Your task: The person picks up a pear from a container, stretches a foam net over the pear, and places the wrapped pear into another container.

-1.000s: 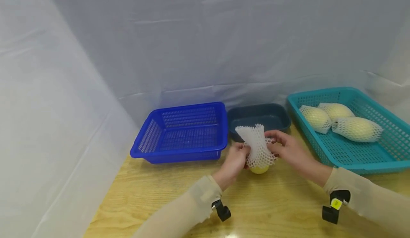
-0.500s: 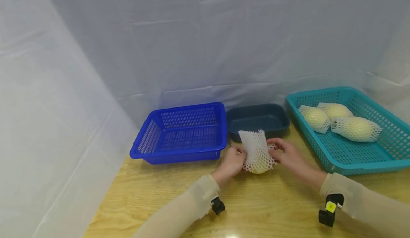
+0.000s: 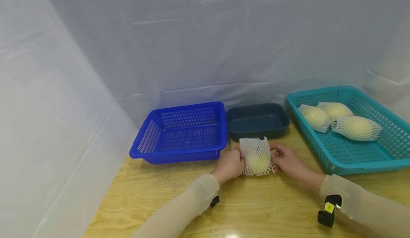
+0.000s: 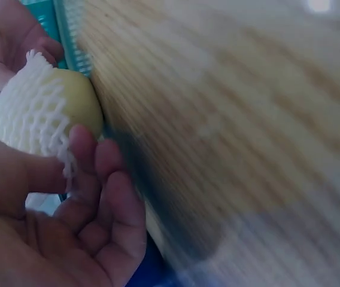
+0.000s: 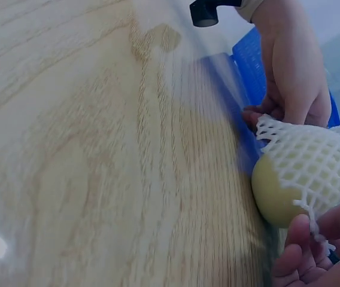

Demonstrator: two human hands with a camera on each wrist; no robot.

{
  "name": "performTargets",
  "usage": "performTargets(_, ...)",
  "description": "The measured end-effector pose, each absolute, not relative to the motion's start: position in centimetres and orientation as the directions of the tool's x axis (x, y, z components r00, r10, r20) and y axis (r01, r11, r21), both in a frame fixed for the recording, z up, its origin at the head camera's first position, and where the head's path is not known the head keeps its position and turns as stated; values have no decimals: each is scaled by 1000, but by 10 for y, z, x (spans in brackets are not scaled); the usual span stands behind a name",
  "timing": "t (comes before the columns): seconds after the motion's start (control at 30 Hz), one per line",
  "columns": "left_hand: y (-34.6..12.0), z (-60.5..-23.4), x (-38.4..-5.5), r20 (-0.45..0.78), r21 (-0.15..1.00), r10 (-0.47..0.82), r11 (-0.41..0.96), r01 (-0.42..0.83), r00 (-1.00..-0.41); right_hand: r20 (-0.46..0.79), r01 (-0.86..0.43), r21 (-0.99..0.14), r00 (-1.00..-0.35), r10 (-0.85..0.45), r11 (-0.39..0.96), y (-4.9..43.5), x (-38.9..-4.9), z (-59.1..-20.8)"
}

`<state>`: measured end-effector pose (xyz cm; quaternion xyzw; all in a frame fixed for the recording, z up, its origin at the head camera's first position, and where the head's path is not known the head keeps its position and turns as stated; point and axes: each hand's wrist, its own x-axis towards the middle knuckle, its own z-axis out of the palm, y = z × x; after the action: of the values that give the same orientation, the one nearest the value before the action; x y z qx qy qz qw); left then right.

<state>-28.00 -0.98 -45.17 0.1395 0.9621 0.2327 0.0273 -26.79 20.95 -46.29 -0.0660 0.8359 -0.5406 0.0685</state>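
A white foam fruit net (image 3: 254, 147) is drawn over a smooth, rounded yellow fruit (image 5: 270, 194) at the wooden table, in front of the dark tray. My left hand (image 3: 229, 165) pinches the net's lower edge on the left side, thumb against fingers. On the right side, my right hand (image 3: 288, 163) pinches the same edge. Both wrist views show the fruit's bare end poking out of the net's opening, while the mesh covers the rest. The far end of the net stands up loose above the fruit in the head view.
Left of the hands stands a blue basket (image 3: 184, 152) with nothing in it. A dark teal tray (image 3: 260, 134) sits behind them. To the right, a turquoise basket (image 3: 368, 167) holds three netted yellow fruits (image 3: 357, 128). White sheeting (image 3: 205, 46) hangs behind the table.
Both hands have pulled the net down over the fruit. Its standing top has sunk lower and the fruit now shows through the mesh, with less of it bare in the head view.
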Motion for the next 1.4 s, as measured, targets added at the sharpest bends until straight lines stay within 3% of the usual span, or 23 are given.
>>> performTargets(0.2,-5,-449,-282,-41,243,318,923,299,-947,5,-133,-818,-975,-224,560,213,-272,-469)
performTargets(0.5,-1,-453,-287,-101,154,339,934,322,-935,8,-228,-593,-961,-278,772,211,-277,-472)
performTargets(0.8,-14,-453,-285,-85,378,358,875,302,-930,29,-220,-605,-967,-255,765,211,-279,-473)
performTargets(1.03,-21,-443,-282,-59,596,404,748,292,-913,101,-283,-609,-954,-281,741,212,-277,-467)
performTargets(1.2,-20,-439,-281,-54,649,479,684,333,-876,153,-356,-607,-930,-335,711,216,-273,-464)
performTargets(1.4,-19,-443,-280,-31,708,543,605,365,-839,127,-393,-676,-895,-427,624,216,-268,-459)
